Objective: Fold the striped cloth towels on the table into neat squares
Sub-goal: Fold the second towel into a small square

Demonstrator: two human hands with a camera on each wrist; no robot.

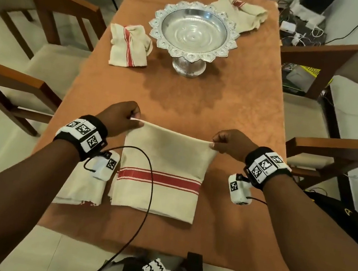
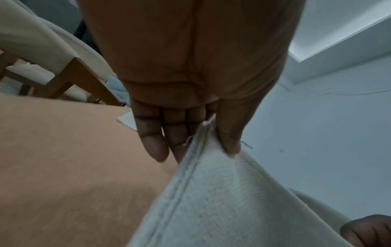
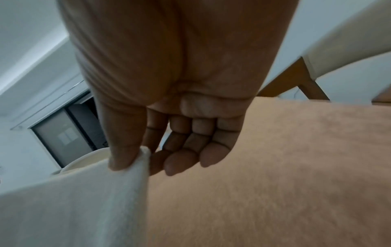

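Observation:
A cream towel with a red stripe (image 1: 160,172) lies near the table's front edge, its far edge lifted off the cloth. My left hand (image 1: 127,115) pinches the far left corner between thumb and fingers, and the towel (image 2: 211,200) hangs from that pinch. My right hand (image 1: 226,142) pinches the far right corner, where the towel (image 3: 84,200) drapes under the thumb. A folded towel (image 1: 80,187) lies under my left wrist. Two crumpled striped towels lie further off, one (image 1: 129,45) at the left and one (image 1: 242,11) at the far right.
A silver pedestal bowl (image 1: 193,34) stands in the middle of the table (image 1: 237,102), which has an orange cloth. Wooden chairs (image 1: 53,5) flank both sides. A black cable (image 1: 150,189) runs across the held towel.

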